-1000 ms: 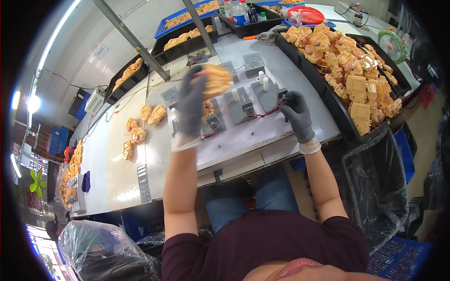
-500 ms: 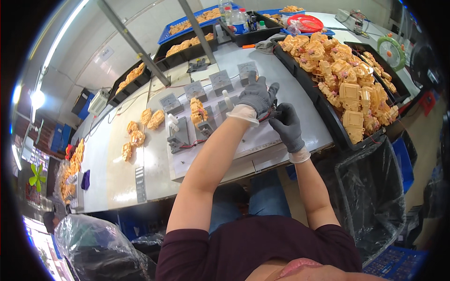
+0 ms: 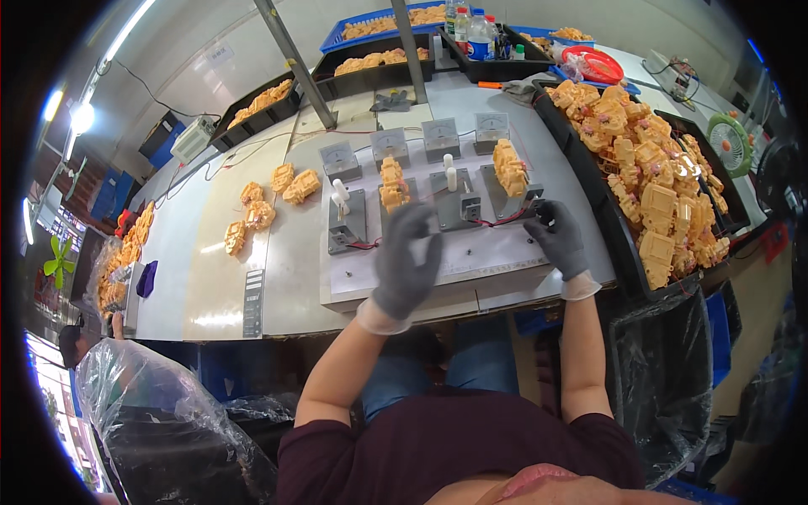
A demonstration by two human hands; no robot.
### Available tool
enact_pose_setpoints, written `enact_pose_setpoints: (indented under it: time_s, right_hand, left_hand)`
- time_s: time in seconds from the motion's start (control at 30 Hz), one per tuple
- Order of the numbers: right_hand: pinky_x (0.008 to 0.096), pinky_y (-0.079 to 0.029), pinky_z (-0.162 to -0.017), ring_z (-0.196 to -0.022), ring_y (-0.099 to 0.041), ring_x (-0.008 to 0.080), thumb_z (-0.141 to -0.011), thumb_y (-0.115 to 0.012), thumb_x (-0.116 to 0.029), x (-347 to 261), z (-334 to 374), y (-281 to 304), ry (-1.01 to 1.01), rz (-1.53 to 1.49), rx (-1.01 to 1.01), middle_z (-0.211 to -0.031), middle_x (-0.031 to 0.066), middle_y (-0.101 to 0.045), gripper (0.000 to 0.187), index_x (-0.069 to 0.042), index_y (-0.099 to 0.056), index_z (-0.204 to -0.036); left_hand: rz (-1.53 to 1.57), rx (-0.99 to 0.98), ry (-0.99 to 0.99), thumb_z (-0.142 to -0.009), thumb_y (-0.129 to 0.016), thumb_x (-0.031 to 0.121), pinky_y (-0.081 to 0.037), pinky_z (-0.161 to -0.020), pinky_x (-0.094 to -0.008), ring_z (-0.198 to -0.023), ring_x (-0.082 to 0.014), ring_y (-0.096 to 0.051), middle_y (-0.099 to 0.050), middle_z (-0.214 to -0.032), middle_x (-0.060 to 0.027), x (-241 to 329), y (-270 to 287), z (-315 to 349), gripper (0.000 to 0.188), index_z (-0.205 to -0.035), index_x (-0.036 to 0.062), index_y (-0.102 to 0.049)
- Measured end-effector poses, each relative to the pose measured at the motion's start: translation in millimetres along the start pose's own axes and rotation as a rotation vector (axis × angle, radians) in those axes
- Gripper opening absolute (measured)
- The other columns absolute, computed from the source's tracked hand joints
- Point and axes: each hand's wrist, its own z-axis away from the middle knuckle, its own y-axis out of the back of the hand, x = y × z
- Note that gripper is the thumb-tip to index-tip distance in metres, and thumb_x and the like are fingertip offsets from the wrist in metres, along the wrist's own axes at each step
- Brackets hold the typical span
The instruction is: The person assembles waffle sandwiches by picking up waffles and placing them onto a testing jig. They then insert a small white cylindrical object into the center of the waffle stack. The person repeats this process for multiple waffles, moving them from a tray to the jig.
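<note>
The left hand (image 3: 406, 257), in a grey knit glove, hovers over the near edge of the white test board (image 3: 471, 252), fingers loosely spread and holding nothing. The right hand (image 3: 557, 238), gloved alike, rests at the board's right end beside the red and black wires (image 3: 497, 220); its fingers curl inward, and whether they pinch a lead cannot be told from here.

The orange plastic moulded parts sit in the fixtures just beyond: one stack (image 3: 392, 183) in the second fixture from the left, another (image 3: 510, 167) in the rightmost.

A careless sweep of the left hand could knock the white upright pegs (image 3: 449, 174) or tip the left stack. A tug by the right hand could snag the wires.

The board is crowded; the black tray of orange parts (image 3: 652, 181) hems in the right side closely. Open grey counter (image 3: 286, 252) lies left, with only a few loose parts further off.
</note>
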Motion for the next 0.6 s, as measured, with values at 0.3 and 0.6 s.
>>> enact_pose_setpoints:
  time_s: [0.3,0.6]
  right_hand:
    - [0.0305,-0.05,-0.073,-0.092,-0.061,0.0199,-0.065,-0.084,-0.014,-9,4,1,-0.013,0.108,0.003,-0.102,0.0094,-0.061,0.054,-0.002,-0.058,-0.112]
    - [0.0285,-0.046,-0.056,-0.061,-0.056,0.0158,-0.076,-0.068,0.0,-95,51,-87,0.349,-0.065,0.035,-0.078,0.0081,-0.06,0.016,-0.002,-0.064,-0.091]
  left_hand:
    - [-0.017,0.349,0.611,-0.086,-0.058,0.001,-0.046,-0.067,-0.0234,-0.075,-0.0086,-0.054,-0.059,-0.091,-0.0051,-71,69,78,0.026,-0.112,-0.0026,-0.055]
    - [0.462,0.53,0.843,-0.087,-0.059,0.011,-0.045,-0.055,-0.0229,-0.064,-0.0079,-0.052,-0.057,-0.078,-0.0025,-104,123,41,0.02,-0.104,-0.0002,-0.059]
